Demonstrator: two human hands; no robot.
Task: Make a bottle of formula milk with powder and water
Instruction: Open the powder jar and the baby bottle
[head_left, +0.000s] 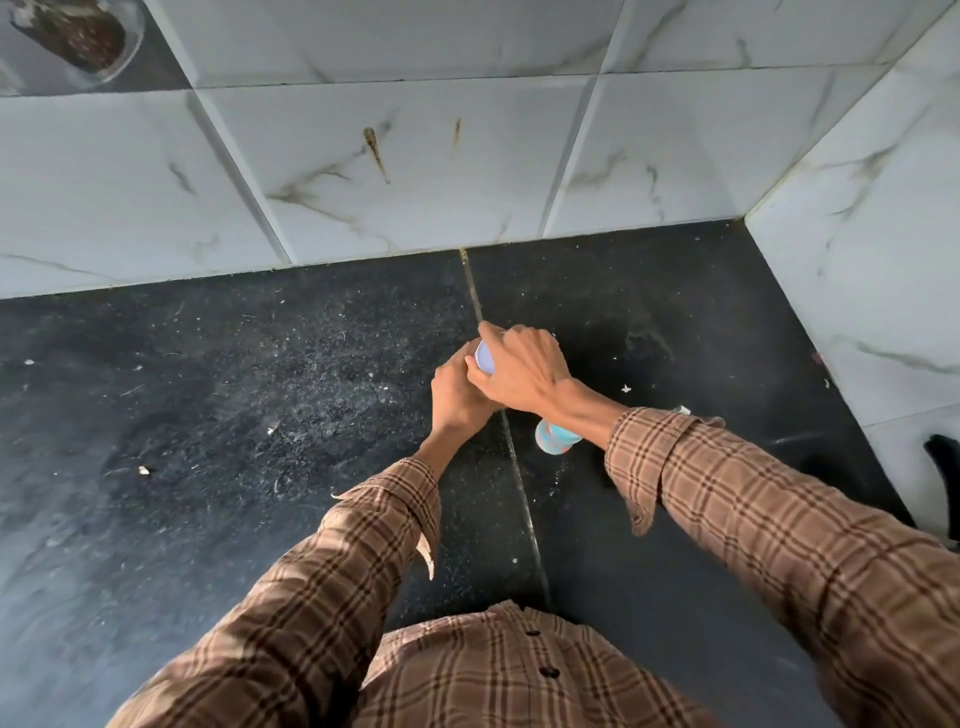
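Note:
Both hands meet over the black counter near its middle seam. My left hand (457, 392) wraps around the side of a small container, mostly hidden. My right hand (522, 371) grips its pale lavender lid (484, 357) from above, fingers curled over the rim. Under my right wrist a light blue baby bottle (555, 436) shows on the counter, only part of it visible. What the container holds cannot be seen.
The dark speckled countertop (260, 415) carries scattered white crumbs. White marble-look tiled walls (415, 156) close the back and right sides, forming a corner at the right. A glass jar with dark contents (78, 36) shows at the top left. A black object (943, 467) pokes in at the right edge.

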